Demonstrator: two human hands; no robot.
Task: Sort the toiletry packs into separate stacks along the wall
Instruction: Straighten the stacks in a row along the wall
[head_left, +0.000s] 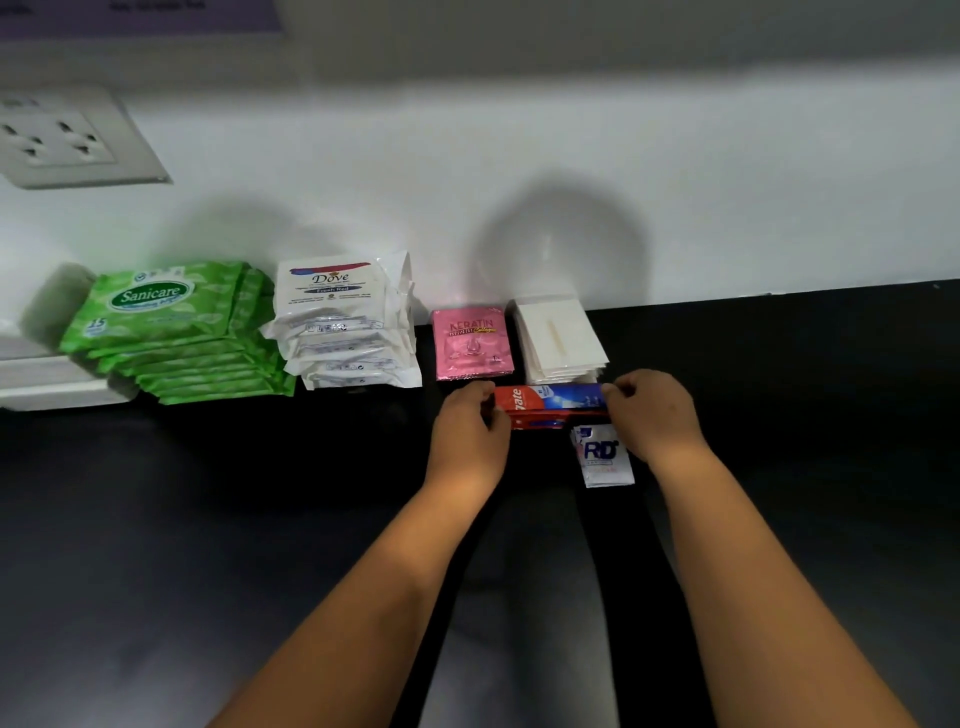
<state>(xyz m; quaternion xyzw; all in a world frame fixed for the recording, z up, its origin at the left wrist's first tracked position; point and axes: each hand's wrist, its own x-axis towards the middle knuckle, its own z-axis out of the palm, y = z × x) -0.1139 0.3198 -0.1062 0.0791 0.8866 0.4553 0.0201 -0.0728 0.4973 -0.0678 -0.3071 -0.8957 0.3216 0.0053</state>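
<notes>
left hand (469, 433) pinches toothpaste boxes (550, 408) at left end | right hand (655, 415) pinches right end | boxes near pink sachets (471, 343) and white packets (561, 338) | RiD sachets (602, 457) just nearer

Black countertop (208, 519) below white wall (727, 182) — wall socket (62, 137) upper left, white ledge (47, 379) at left edge.

Looks like a lab or office workroom: black counter (208, 519) against a plain white wall (519, 156), multi-socket outlet plate (62, 137) mounted low, edge of a printed notice (140, 15) above.
</notes>
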